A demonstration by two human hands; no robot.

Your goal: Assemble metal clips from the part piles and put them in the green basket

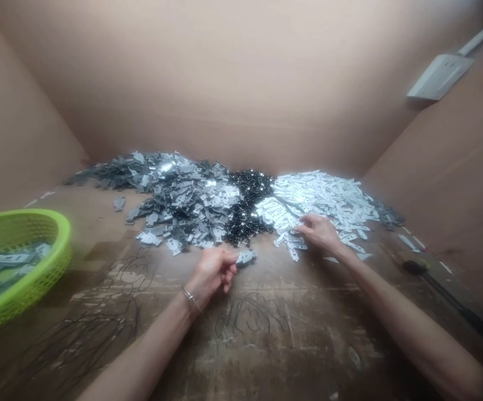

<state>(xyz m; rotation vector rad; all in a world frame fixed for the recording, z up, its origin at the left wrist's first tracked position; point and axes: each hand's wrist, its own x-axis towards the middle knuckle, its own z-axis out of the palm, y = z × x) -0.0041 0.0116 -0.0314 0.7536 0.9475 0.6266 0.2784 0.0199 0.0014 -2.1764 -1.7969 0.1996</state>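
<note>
My left hand (213, 272), with a bracelet at its wrist, pinches a small grey metal plate (247, 257) between thumb and fingers, just above the table. Behind it lies a heap of similar stamped metal plates (178, 206). My right hand (318, 231) reaches into a pile of pale, narrow metal strips (328, 195), thumb and fingertips drawn together at its front edge. Whether a strip sits between those fingertips cannot be made out. Between the two heaps runs a band of small black shiny parts (247, 214).
A yellow-green basket (63, 234) with metal pieces inside stands at the left. Thin dark wires or scratches mark the worn brown tabletop (266, 356). A dark-handled tool (454, 301) lies at the right. Walls enclose the back and sides, with a white socket box (440, 77) at upper right.
</note>
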